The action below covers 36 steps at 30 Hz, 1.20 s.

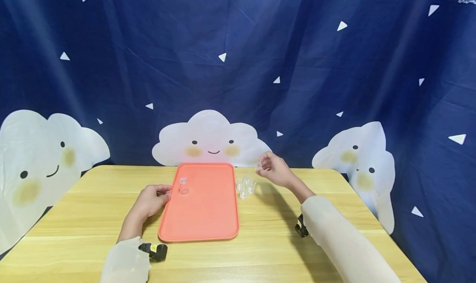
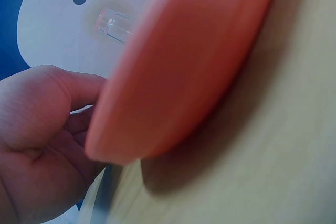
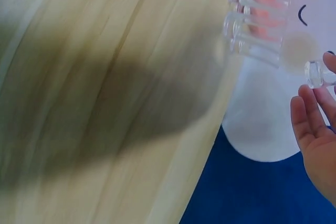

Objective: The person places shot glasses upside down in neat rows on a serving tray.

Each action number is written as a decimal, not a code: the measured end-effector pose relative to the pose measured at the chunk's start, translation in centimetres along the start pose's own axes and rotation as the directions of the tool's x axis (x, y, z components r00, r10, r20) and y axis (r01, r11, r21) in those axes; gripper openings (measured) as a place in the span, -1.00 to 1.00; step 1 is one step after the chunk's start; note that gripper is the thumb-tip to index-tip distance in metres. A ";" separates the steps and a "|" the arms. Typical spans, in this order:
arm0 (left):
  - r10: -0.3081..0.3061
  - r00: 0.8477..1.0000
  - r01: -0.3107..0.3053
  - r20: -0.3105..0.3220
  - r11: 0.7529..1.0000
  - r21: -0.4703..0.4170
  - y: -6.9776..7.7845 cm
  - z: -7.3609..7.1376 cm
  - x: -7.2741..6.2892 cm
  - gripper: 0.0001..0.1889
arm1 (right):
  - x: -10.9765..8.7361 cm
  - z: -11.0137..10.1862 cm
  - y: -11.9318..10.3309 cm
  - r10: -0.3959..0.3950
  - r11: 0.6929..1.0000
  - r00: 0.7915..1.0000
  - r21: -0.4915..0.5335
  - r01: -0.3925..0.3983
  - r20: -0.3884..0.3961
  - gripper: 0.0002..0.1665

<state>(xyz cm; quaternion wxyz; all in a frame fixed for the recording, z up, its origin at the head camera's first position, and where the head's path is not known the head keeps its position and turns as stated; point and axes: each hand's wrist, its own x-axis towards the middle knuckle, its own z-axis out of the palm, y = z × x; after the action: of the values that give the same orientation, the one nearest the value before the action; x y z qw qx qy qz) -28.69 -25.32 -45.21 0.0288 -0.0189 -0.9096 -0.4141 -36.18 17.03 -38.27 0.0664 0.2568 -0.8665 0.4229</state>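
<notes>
My left hand (image 1: pixel 150 201) grips the left rim of an orange-red tray (image 1: pixel 202 217); the left wrist view shows its fingers (image 2: pixel 86 90) at the tray's edge. On the tray, toward the back left, stands clear glassware (image 1: pixel 184 186); I cannot tell from the head view whether it is one small glass or two. My right hand (image 1: pixel 275 169), raised above the back of the table, pinches a small clear glass (image 3: pixel 314 74) with a thick base. Below and left of it, several similar clear glasses (image 1: pixel 245 186) stand close together beside the tray's right edge.
The tray lies on a light wooden table (image 1: pixel 275 250). Behind the table hangs a dark blue curtain (image 1: pixel 186 39) with white clouds and triangles. A small black camera is strapped at each wrist, by the pale sleeves (image 1: pixel 346 237).
</notes>
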 end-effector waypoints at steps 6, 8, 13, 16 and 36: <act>-0.005 1.000 0.004 -0.007 1.000 -0.003 0.1 0.0 0.1 -0.63 | 0.6 1.2 -1.1 -0.029 0.999 0.999 -0.021 0.030 0.029 -0.66; -0.005 1.000 0.005 -0.006 1.000 -0.005 0.2 0.0 0.1 -0.63 | 0.8 1.6 -1.4 -0.038 0.999 0.998 -0.030 0.040 0.041 -0.66; -0.009 1.000 0.009 -0.006 1.000 -0.008 0.3 0.0 0.0 -0.64 | 1.3 2.6 -2.2 -0.079 0.996 0.995 -0.034 0.082 0.066 -0.63; -0.011 1.000 0.011 -0.008 1.000 -0.012 0.3 -0.1 0.1 -0.64 | 1.7 3.2 -2.6 -0.099 0.995 0.992 -0.026 0.101 0.072 -0.63; -0.014 1.000 0.014 -0.011 1.000 -0.013 0.4 -0.1 -0.2 -0.64 | 3.0 6.8 -4.5 -0.084 0.996 0.992 0.008 0.083 0.098 -0.78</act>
<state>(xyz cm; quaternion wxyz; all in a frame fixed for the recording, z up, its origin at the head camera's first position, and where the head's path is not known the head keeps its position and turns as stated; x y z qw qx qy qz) -28.51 -25.14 -44.81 0.0306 -0.0105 -0.9069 -0.4201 -35.80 8.36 -38.50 0.0405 0.3135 -0.8563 0.4084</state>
